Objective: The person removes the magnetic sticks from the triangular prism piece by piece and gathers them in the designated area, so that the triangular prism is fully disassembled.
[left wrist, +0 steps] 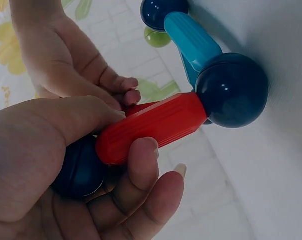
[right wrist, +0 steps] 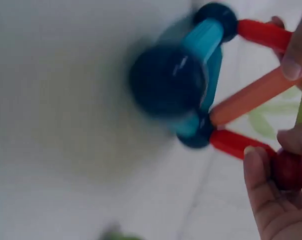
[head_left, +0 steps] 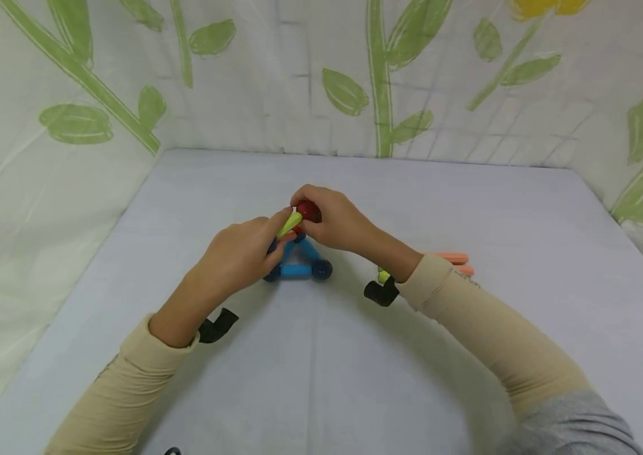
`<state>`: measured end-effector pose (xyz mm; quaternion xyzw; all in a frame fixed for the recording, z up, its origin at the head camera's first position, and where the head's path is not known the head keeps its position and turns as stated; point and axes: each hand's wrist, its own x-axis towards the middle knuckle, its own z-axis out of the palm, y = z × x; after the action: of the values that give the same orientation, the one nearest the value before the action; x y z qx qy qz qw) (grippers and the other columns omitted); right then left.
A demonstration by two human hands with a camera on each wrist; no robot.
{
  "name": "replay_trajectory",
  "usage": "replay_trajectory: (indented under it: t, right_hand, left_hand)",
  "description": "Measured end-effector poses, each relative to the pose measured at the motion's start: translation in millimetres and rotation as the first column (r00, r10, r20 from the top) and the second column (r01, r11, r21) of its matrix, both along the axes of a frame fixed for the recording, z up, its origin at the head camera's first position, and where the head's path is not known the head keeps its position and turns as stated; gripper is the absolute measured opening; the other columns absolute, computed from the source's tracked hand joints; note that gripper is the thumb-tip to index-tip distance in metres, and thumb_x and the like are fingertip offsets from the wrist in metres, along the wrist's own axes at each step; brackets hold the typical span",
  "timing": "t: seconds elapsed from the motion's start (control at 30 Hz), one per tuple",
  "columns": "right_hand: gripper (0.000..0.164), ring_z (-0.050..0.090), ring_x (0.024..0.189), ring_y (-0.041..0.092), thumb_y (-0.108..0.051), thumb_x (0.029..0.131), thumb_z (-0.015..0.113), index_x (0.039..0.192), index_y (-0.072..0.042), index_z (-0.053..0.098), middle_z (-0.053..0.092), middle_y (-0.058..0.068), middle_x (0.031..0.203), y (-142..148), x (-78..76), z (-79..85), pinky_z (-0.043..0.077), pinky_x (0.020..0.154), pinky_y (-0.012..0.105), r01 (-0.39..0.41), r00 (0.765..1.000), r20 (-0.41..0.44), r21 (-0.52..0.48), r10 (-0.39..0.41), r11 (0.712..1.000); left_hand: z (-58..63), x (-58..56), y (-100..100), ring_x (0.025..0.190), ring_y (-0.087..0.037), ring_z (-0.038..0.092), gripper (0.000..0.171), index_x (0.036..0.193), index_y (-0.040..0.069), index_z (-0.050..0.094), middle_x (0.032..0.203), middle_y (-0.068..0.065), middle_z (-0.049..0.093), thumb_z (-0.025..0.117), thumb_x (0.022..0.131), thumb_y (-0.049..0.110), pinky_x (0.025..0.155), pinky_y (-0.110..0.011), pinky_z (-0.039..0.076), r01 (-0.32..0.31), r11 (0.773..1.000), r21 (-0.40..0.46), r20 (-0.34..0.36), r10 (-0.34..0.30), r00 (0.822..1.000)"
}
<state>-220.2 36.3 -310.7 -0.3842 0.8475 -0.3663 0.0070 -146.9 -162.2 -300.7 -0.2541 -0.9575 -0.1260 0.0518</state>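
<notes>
A building set stands on the table: light-blue rods (head_left: 295, 270) and dark blue balls (head_left: 321, 270) form a triangle at its base. A red rod (left wrist: 153, 127) slants up from one of these balls. My left hand (head_left: 244, 253) grips that rod's upper end together with another dark blue ball (left wrist: 81, 167). An orange rod (right wrist: 250, 97) leans from the base towards the left fingers. My right hand (head_left: 337, 218) holds a red ball (head_left: 308, 211) at the top of a second red rod (right wrist: 240, 143). Between the hands, a yellow-green rod (head_left: 290, 224) points towards the red ball.
Orange rods (head_left: 453, 258) lie on the table (head_left: 526, 303) to the right, partly behind the right forearm. A yellow-green piece (head_left: 383, 275) shows beside that wrist. Black camera mounts (head_left: 218, 326) stick out from both wrists. A white curtain (head_left: 276, 95) with painted green plants hangs behind the table.
</notes>
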Motion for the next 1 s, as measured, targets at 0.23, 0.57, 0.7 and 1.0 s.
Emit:
replay_trajectory:
  t: [0.23, 0.57, 0.7, 1.0]
  right_hand:
    - [0.028, 0.065, 0.089, 0.041, -0.001, 0.095, 0.057, 0.122, -0.001, 0.055, 0.06, 0.016, 0.108, 8.6, -3.2, -3.8, 0.058, 0.073, 0.035, 0.192, 0.895, 0.446, -0.348, -0.018, 0.918]
    - [0.042, 0.063, 0.103, 0.032, -0.003, 0.093, 0.065, 0.134, -0.009, 0.06, 0.046, 0.01, 0.134, 53.0, 5.2, 11.2, 0.055, 0.085, 0.042, 0.276, 0.864, 0.485, -0.228, -0.137, 0.934]
    - [0.042, 0.062, 0.101, 0.033, -0.006, 0.093, 0.068, 0.134, -0.011, 0.06, 0.056, 0.01, 0.127, 72.7, 7.9, 13.3, 0.053, 0.086, 0.046, 0.281, 0.88, 0.435, -0.155, -0.19, 0.947]
    - [0.036, 0.061, 0.1, 0.028, -0.007, 0.09, 0.071, 0.124, -0.003, 0.062, 0.062, 0.014, 0.116, 99.7, -4.6, 4.2, 0.049, 0.083, 0.041, 0.277, 0.905, 0.269, 0.214, -0.329, 0.937]
  left_hand:
    - [4.9, -1.5, -0.1, 0.066, -0.021, 0.057, 0.057, 0.147, -0.002, 0.045, 0.1, -0.017, 0.069, 0.065, 0.098, 0.019, 0.056, -0.035, 0.051, -0.031, 0.999, -0.038, 0.027, 0.032, 0.999]
    - [4.7, 0.0, 1.6, 0.079, -0.025, 0.064, 0.056, 0.148, -0.002, 0.044, 0.107, -0.019, 0.069, 0.061, 0.101, 0.023, 0.066, -0.04, 0.055, -0.048, 0.998, -0.048, 0.048, 0.05, 0.998]
    - [4.4, 0.4, 1.1, 0.084, -0.027, 0.066, 0.056, 0.148, -0.003, 0.044, 0.11, -0.02, 0.069, 0.06, 0.101, 0.022, 0.069, -0.042, 0.056, -0.039, 0.998, -0.046, 0.035, 0.041, 0.999]
    - [1.3, 0.5, 0.7, 0.087, -0.029, 0.068, 0.054, 0.146, -0.003, 0.045, 0.109, -0.02, 0.069, 0.059, 0.102, 0.024, 0.069, -0.044, 0.056, -0.034, 0.999, -0.032, 0.013, 0.035, 0.999]
